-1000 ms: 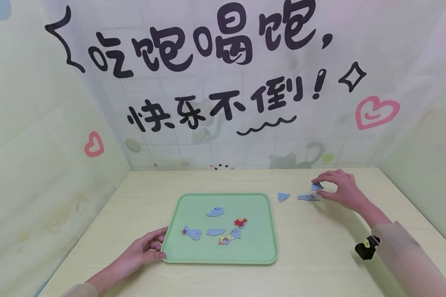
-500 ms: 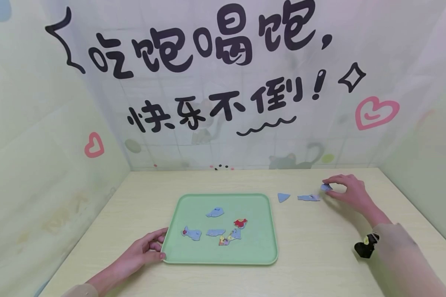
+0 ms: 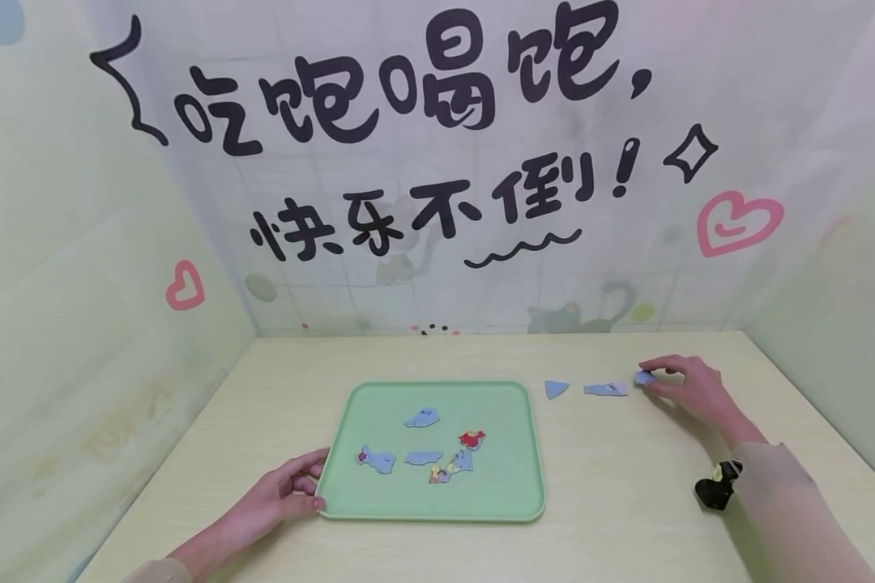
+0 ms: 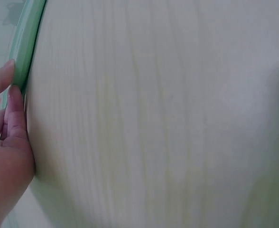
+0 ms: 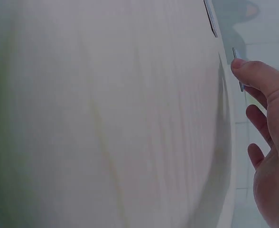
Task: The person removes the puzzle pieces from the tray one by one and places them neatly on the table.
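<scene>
On the right of the table my right hand (image 3: 693, 389) pinches a small blue puzzle piece (image 3: 645, 377) between thumb and fingers. In the right wrist view that puzzle piece (image 5: 241, 87) shows edge-on past the thumb, close over the table. Left of this hand lie a long blue puzzle piece (image 3: 603, 389) and a triangular one (image 3: 556, 389). My left hand (image 3: 284, 490) grips the left edge of a light green tray (image 3: 437, 506), thumb at the near corner. In the left wrist view, thumb and finger meet at the tray's rim (image 4: 28, 47).
Inside the tray lie several puzzle pieces, among them a blue one (image 3: 423, 418), one with red (image 3: 471, 439) and a blue one at the left (image 3: 376, 459). A printed curtain (image 3: 437, 300) stands behind the table (image 3: 612, 502). Something black (image 3: 716, 492) hangs under the right sleeve.
My right hand has moved right and slightly nearer with the small puzzle piece, away from over the long one, and is lower now. The left hand and tray have stayed put.
</scene>
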Demonstrator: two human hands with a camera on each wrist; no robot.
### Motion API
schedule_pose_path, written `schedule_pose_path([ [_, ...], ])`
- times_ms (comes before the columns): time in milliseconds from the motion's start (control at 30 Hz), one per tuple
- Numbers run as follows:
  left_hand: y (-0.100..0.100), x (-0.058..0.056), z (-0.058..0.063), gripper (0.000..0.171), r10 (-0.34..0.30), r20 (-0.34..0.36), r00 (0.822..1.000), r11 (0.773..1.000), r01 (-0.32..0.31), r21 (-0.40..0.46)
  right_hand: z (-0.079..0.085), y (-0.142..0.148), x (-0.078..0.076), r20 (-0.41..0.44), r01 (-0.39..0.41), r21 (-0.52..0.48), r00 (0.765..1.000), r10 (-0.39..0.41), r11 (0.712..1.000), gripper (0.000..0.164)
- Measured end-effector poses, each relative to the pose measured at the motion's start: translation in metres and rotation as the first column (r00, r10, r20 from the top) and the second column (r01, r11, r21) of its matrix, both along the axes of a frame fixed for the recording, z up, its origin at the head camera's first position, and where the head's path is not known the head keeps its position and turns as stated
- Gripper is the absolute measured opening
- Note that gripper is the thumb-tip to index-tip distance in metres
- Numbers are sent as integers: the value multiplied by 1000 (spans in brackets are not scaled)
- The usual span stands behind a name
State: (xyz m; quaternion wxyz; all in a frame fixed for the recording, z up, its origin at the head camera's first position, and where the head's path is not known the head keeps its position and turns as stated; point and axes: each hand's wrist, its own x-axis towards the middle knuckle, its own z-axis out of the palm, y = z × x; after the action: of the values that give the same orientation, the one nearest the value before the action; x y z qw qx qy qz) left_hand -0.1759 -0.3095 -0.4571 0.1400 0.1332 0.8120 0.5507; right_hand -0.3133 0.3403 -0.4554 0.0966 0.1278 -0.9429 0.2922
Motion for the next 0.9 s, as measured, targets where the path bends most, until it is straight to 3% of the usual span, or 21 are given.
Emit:
schedule_pose_path([
  [333, 0, 1, 0, 78, 13, 7, 1000, 1000, -13, -19, -1, 1, 1, 75, -54, 42, 996, 51, 998, 36],
  [900, -2, -2, -2, 77, 2, 6, 1000, 1000, -2, -1, 2, 9, 7, 60, -111, 56, 992, 108, 992, 36],
])
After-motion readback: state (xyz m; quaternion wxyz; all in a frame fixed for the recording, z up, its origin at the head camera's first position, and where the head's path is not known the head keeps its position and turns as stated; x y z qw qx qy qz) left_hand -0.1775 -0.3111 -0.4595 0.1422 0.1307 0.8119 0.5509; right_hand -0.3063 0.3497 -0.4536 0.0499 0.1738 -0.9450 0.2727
